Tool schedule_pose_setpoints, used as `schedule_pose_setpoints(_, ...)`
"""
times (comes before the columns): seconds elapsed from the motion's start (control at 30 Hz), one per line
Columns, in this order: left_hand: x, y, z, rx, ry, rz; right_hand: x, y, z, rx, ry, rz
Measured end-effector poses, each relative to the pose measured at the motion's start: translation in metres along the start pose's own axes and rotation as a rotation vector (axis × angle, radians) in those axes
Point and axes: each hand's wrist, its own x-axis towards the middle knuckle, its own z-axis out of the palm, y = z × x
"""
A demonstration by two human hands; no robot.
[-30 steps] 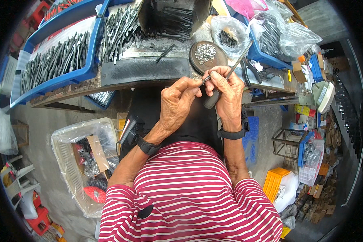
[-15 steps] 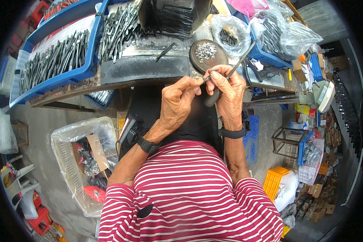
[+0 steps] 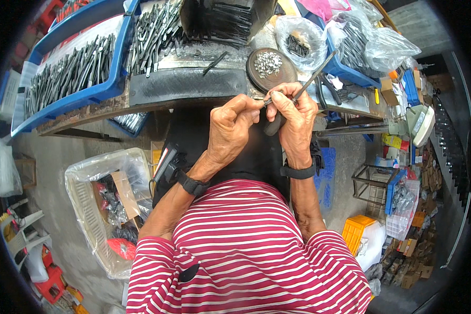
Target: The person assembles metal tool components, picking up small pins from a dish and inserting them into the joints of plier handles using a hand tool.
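My left hand (image 3: pixel 230 128) is closed in a pinch, its thumb and forefinger on a small, thin dark metal piece (image 3: pixel 267 102) that runs to my right fingertips. Most of that piece is hidden by the fingers. Curled in my right hand (image 3: pixel 296 118) is a long, slim tool with a dark handle (image 3: pixel 272 127); its narrow shaft slants up and to the right. Just beyond the hands sits a round brown dish (image 3: pixel 254 70) heaped with small silvery parts (image 3: pixel 267 64). One thin dark strip (image 3: pixel 215 62) lies alone on the workbench.
A blue bin (image 3: pixel 89 94) of dark metal strips stands at left, with more strips piled beside it. Black-handled pliers (image 3: pixel 329 90) lie at the bench's right edge, near a plastic-bag-lined bowl (image 3: pixel 300 39). A plastic-lined crate (image 3: pixel 86 209) stands on the floor at left.
Both hands keep the same grip and have shifted only very slightly. The whole view has moved a little; nothing is taken up or let go.
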Motion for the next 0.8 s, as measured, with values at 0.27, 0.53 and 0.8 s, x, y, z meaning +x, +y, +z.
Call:
schedule_pose_setpoints(0.27,0.002,0.003,0.002,-0.22,0.028,-0.176,0.001,0.004,0.004,0.042,0.025,0.026)
schedule_pose_setpoints(0.53,0.014,0.004,-0.004,-0.279,-0.042,-0.134,0.008,-0.016,0.011,-0.013,-0.001,0.035)
schedule_pose_setpoints(0.8,0.024,0.009,-0.012,-0.321,-0.007,-0.047,0.01,-0.029,0.023,-0.146,-0.024,-0.047)
